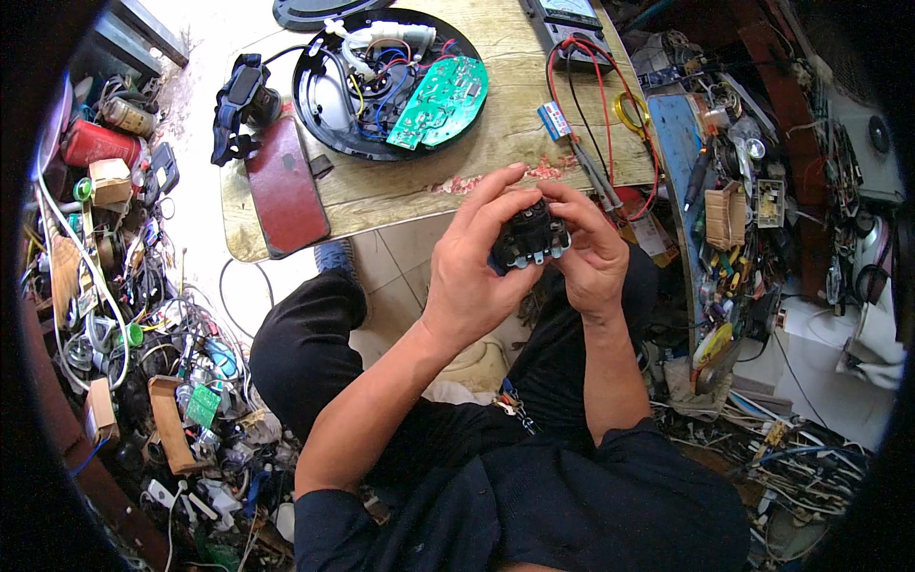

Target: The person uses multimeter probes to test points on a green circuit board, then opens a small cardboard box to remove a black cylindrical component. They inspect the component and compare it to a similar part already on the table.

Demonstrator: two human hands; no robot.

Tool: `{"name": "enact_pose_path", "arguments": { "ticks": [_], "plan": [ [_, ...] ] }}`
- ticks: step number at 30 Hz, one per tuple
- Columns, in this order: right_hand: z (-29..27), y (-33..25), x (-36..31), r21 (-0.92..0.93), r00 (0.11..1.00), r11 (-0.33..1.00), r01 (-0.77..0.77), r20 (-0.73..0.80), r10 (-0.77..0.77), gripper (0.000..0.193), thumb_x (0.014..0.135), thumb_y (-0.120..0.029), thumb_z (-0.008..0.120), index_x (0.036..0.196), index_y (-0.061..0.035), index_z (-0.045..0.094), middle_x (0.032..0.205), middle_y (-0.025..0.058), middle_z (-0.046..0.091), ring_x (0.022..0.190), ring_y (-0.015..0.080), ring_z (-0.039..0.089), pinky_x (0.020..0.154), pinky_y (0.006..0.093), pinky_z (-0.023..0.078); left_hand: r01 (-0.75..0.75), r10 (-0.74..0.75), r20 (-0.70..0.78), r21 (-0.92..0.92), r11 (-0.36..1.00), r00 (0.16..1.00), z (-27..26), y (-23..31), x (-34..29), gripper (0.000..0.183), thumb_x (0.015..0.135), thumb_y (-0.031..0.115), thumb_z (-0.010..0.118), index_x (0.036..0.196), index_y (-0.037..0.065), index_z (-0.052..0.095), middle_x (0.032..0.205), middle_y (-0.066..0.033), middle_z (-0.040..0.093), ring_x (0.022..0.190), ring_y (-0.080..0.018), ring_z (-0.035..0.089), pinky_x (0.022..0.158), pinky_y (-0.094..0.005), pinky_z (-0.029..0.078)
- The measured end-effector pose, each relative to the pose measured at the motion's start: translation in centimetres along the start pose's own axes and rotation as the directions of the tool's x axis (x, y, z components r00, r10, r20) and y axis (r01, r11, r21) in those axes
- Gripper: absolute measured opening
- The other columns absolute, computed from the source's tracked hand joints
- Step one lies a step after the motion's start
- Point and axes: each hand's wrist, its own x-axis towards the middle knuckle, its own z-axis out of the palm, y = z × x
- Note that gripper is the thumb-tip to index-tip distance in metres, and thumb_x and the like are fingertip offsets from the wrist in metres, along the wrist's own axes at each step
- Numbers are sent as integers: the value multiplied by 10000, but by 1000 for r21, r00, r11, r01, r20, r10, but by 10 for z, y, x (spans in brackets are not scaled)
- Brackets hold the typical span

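A black plastic electrical part with several metal tabs along its lower edge is held up between my two hands, above my lap and close to the table's near edge. My left hand grips it from the left, thumb underneath and fingers over its far side. From the right, my right hand closes its fingers and thumb on the same part. Fingers hide its sides. Beyond my hands, a round black appliance base lies opened on the table, with a green circuit board, hoses and coloured wires inside.
The wood-patterned table bears a dark red flat case, a black strapped device, a multimeter with red and black leads, and a small blue-and-white box. Heaped cables and parts flank me; a cluttered tool shelf stands right.
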Motion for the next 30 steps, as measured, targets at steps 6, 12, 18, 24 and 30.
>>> {"name": "enact_pose_path", "arguments": {
  "ticks": [6,12,18,24,30],
  "plan": [
    [1,-2,-5,164,998,985,-50,34,45,460,821,177,643,1250,11,661,1387,203,624,1309,297,593,1124,414,459,-96,95,18,124,988,995,-8,6,5,622,673,-18,820,1263,53,638,1279,-174,641,1153,-358,654,978,-420,531],
    [-6,2,-9,16,1000,1000,8,20,-9,521,813,165,687,1312,25,629,1363,181,636,1286,265,603,1109,382,472,91,-89,84,-11,996,992,-10,-1,1,594,762,-1,853,1299,28,602,1333,-141,631,1197,-279,642,1055,-394,495],
    [5,-10,-5,193,979,960,-203,18,203,594,885,41,733,1444,58,533,1387,142,622,1284,235,604,1116,378,464,206,-193,76,-460,864,978,1,-12,-4,559,829,-1,828,1332,62,592,1384,-86,637,1315,-211,586,1061,-369,478],
    [2,-13,-5,177,970,954,-243,76,233,628,871,31,741,1461,42,524,1417,135,602,1297,225,593,1111,373,466,234,-211,102,-477,847,972,2,-17,-7,597,823,-3,836,1363,80,593,1535,-105,488,1390,-211,510,1084,-376,462],
    [7,-16,-6,160,989,976,-148,7,148,533,853,16,750,1356,21,574,1373,135,616,1251,210,614,1083,360,483,249,-190,179,-411,877,965,-2,-21,-10,616,837,23,837,1400,83,594,1578,-96,428,1410,-209,477,1108,-374,442]
  ]
}}
